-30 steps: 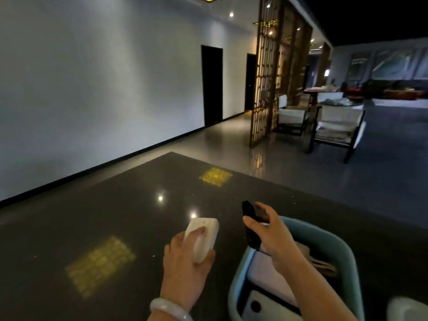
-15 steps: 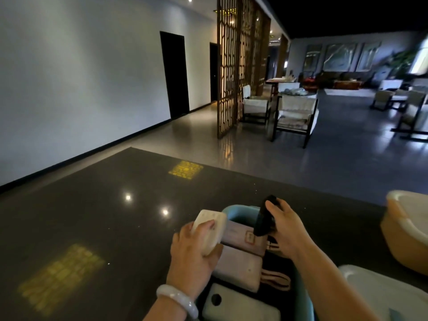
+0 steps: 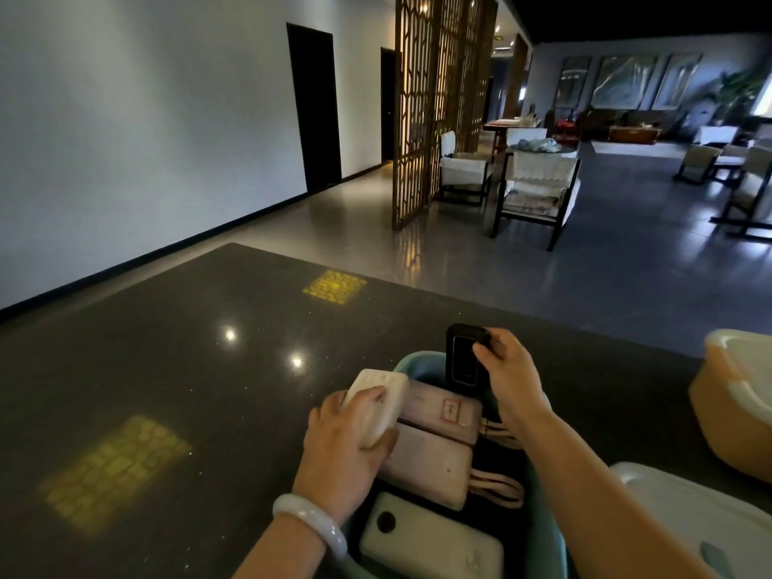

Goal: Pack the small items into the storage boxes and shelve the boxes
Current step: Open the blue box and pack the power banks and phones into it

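One head-worn camera looks forward and down from close above the blue box [image 3: 422,361], which sits at the bottom centre. The dark table [image 3: 167,369] spreads left of and beyond the box; past it, the view reaches far down a dim hall.

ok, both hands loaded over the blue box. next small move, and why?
Probably lower the black device in the right hand into the gap at the far end of the blue box. It's upright over that spot, and pouches fill the middle.
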